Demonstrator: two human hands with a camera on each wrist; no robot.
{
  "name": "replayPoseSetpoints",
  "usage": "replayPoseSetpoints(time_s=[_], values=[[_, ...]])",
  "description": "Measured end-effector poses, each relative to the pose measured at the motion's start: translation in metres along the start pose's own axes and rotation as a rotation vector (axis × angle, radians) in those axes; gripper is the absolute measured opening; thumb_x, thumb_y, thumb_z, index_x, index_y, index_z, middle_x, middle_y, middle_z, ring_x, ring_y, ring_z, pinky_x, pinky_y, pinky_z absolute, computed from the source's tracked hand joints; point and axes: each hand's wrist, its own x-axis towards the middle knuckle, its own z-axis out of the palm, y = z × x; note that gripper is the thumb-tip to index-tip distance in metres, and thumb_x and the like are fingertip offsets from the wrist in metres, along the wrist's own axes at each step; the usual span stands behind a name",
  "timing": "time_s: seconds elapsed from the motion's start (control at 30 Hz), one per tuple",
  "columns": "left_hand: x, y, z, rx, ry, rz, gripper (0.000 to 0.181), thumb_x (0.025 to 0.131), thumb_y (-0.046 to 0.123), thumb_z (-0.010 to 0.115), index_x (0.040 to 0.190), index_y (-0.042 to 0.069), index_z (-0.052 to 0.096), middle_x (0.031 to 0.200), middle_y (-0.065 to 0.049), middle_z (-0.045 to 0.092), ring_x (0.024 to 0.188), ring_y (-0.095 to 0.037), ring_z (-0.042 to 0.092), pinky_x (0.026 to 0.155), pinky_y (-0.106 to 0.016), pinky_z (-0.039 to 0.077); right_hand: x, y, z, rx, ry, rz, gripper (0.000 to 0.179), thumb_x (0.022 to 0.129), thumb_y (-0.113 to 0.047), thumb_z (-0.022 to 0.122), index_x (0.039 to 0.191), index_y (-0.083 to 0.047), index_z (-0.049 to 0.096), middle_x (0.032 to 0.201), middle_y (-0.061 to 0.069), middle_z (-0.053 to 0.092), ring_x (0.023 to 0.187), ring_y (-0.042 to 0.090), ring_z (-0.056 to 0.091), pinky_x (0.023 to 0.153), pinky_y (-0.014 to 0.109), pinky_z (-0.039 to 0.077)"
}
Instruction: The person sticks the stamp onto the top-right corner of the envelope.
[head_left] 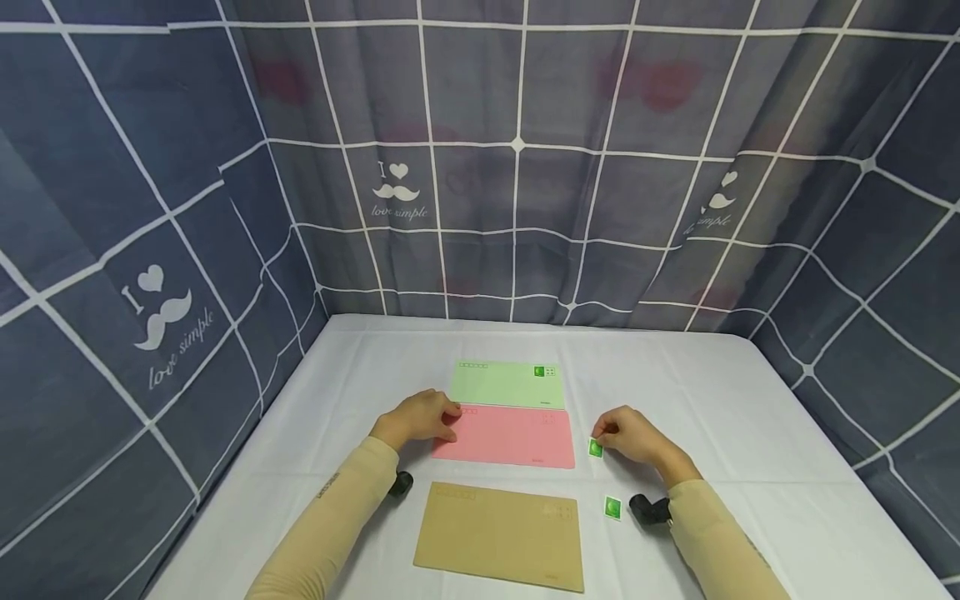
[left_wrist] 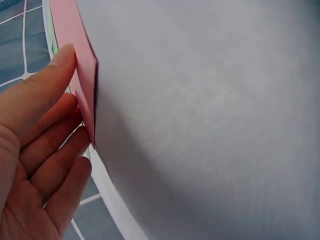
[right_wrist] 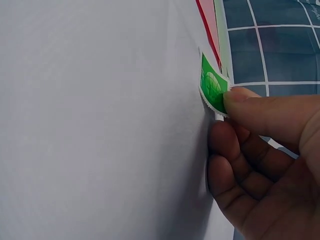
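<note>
Where a green stamp point(head_left: 596, 449) sits just beyond the pink envelope's point(head_left: 510, 437) right end, the right hand point(head_left: 632, 435) pinches it, fingers curled. The left hand point(head_left: 420, 417), thumb and fingers parted, rests at that envelope's left end. Only the head view shows the second stamp point(head_left: 612, 507) and brown envelope point(head_left: 498, 537). The fingertip behind the held stamp is hidden; both wrist views crop the pink envelope.
</note>
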Motion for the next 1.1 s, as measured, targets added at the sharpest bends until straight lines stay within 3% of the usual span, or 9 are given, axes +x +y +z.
replayPoseSetpoints(time_s=[0.43, 1.1], values=[[0.003, 0.000, -0.005, -0.005, 0.007, -0.018, 0.051, 0.081, 0.029, 0.084, 0.127, 0.014, 0.071, 0.137, -0.002, 0.065, 0.121, -0.021, 0.057, 0.109, -0.040, 0.046, 0.010, -0.010, -0.015, 0.110, -0.054, -0.011, 0.008, 0.089, 0.005, 0.063, 0.090, 0.001, 0.071, 0.081, 0.004, 0.066, 0.071, 0.014, 0.051, 0.058, 0.023, 0.045], [-0.003, 0.002, -0.001, -0.014, -0.002, -0.004, 0.048, 0.081, 0.028, 0.084, 0.125, 0.013, 0.072, 0.136, -0.001, 0.066, 0.128, -0.026, 0.056, 0.112, -0.042, 0.044, 0.034, -0.030, -0.021, 0.161, -0.114, -0.097, 0.010, 0.087, 0.008, 0.061, 0.091, 0.003, 0.070, 0.080, 0.001, 0.063, 0.075, 0.014, 0.054, 0.066, 0.025, 0.049]])
